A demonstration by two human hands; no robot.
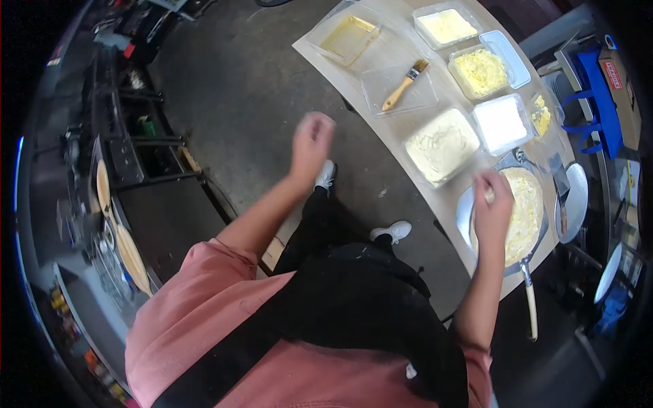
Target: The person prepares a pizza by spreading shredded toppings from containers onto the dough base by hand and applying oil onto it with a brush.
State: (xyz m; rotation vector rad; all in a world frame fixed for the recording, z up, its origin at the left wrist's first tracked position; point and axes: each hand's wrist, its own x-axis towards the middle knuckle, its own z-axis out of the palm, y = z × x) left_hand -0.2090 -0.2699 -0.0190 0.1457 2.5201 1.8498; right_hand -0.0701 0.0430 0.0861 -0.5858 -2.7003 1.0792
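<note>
My left hand is over the floor, left of the table, with its fingers curled in; motion blur hides whether it holds anything. Over the left part of a flat round dough is my right hand, its fingers pinched around something pale that I cannot make out. Pale yellow bits are scattered on the dough, which lies on a metal peel with a light handle. A tub of creamy paste and a tub of white stuff stand beyond my right hand.
Farther back on the table are a tub of yellow shreds, a tub of pale yellow food, a brush on a clear lid, and an oil container. A white plate lies right of the dough.
</note>
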